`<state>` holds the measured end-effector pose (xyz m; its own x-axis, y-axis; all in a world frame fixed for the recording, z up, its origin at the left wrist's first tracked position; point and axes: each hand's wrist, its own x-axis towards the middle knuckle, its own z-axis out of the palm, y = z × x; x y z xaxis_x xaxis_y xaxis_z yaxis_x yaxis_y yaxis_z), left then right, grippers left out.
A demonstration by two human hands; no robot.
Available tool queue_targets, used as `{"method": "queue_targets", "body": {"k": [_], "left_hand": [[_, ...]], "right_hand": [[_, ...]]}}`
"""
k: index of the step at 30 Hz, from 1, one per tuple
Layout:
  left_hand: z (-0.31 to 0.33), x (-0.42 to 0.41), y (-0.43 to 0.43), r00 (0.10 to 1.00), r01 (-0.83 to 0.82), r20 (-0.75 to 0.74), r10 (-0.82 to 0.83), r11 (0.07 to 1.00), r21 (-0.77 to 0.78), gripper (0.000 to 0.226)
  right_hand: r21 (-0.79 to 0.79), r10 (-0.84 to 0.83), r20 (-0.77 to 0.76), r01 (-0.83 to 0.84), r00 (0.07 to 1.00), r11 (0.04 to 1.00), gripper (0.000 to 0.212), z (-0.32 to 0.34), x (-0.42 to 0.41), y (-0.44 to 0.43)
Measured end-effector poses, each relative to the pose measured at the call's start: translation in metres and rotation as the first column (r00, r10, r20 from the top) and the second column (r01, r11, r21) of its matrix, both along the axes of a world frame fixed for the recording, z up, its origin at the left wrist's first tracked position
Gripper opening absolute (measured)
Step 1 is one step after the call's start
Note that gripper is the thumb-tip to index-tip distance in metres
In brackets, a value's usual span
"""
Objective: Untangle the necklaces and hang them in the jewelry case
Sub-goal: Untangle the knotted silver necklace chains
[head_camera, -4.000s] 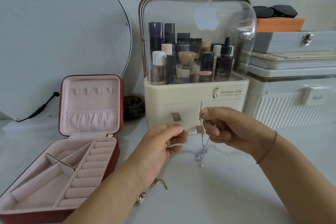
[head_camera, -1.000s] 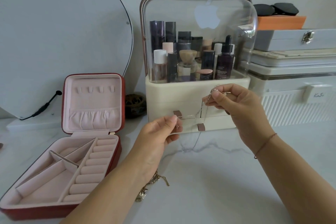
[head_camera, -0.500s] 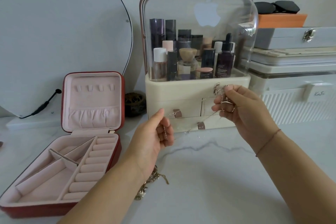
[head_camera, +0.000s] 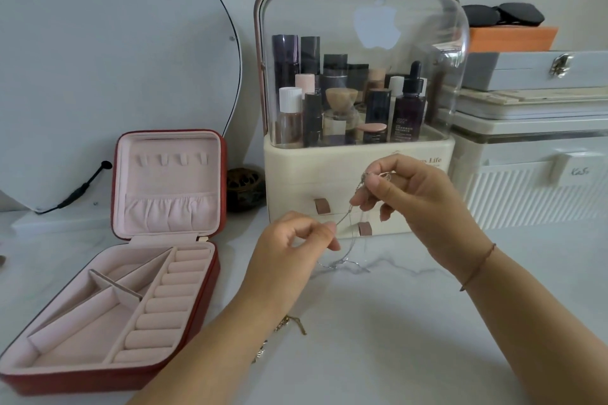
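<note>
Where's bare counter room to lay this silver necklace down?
For the silver necklace: bare marble countertop between your forearms, and right of your right hand, before the white ribbed box. Crowded: gold chain under your left forearm, red jewelry case left, cosmetics organizer behind.

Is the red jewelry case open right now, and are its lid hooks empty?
Open. The jewelry case has its lid standing upright, and the four hooks on it are bare.
</note>
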<state>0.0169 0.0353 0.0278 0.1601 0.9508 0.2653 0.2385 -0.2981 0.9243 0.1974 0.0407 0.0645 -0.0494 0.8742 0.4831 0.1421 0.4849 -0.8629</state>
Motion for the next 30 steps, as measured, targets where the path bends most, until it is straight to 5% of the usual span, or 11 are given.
{"method": "queue_targets", "body": {"k": [8,16,30], "left_hand": [[-0.001,0.002,0.003,0.996,-0.064,0.057,0.063,0.998,0.015,0.003],[0.006,0.000,0.001,0.985,-0.005,0.173,0.003,1.000,0.011,0.009],[0.008,0.001,-0.003,0.987,0.027,0.158,-0.016,0.997,-0.068,0.005]], "right_hand": [[-0.038,0.092,0.061,-0.089,0.994,0.995,0.018,-0.002,-0.004,-0.002],[-0.105,0.176,0.131,-0.163,0.976,0.981,0.016,-0.005,-0.008,-0.003],[-0.136,0.141,0.211,-0.113,0.967,0.984,0.024,-0.006,-0.010,-0.004]]}}
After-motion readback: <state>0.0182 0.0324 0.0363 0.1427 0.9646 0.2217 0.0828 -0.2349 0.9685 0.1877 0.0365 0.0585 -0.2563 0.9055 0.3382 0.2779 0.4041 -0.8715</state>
